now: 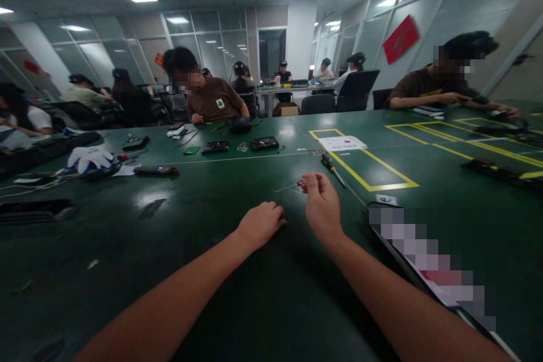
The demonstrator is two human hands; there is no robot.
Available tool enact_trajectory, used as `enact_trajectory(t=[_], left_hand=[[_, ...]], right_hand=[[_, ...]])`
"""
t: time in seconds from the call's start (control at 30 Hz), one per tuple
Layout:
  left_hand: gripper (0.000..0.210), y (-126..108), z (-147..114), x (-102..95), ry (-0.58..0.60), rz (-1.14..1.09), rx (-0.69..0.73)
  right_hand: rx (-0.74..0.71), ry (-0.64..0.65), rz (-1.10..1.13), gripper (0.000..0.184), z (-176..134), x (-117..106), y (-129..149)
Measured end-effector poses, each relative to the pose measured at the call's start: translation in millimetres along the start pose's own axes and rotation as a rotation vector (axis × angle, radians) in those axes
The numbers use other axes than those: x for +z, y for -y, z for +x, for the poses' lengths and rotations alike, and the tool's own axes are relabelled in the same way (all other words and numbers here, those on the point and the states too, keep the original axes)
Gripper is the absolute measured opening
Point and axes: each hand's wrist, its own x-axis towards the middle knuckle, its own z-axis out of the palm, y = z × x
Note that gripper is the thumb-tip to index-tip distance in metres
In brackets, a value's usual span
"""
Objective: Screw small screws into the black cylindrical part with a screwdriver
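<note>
My right hand [323, 206] is raised a little over the green table, its fingers pinched round a slim screwdriver [288, 187]. The red handle sits in the fingertips and the thin metal shaft points left. Lower and to the left, my left hand [262, 225] is at the tabletop with the fingers curled under; what they hold, if anything, is hidden. Just beyond my right hand lies a larger black and yellow screwdriver [333, 168].
Dark opened devices [263, 143] and a green board [192, 150] lie further back. White-blue gloves [91, 159] and a black pen-like tool [156, 171] are on the left. Yellow tape [392, 187] marks the right side, near a dark-edged folder [396, 254]. Co-workers sit across the table.
</note>
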Motion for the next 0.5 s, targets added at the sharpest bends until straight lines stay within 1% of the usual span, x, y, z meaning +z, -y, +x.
enact_trajectory(t=[0.1,0.17,0.33,0.43,0.5], left_hand=[[0.035,1.2,-3.8,-1.6,-0.005,-0.024,-0.001],[0.035,1.9,-7.1,-3.1,-0.023,-0.079,-0.001],[0.036,7.1,-21.0,-9.8,-0.127,-0.212,-0.019],[0.034,20.4,-31.9,-18.6,-0.195,-0.293,-0.097],[0.032,37.4,-41.7,-26.7,-0.261,-0.383,-0.223]], right_hand=[[0.002,0.000,0.017,0.031,-0.1,0.4,0.1],[0.006,-0.001,0.021,0.031,0.0,0.3,-0.4],[0.022,0.007,0.025,0.030,0.3,-0.6,-1.0],[0.031,0.020,0.021,0.030,0.0,-0.8,-0.9],[0.037,0.031,0.018,0.031,-0.5,-0.7,-0.6]])
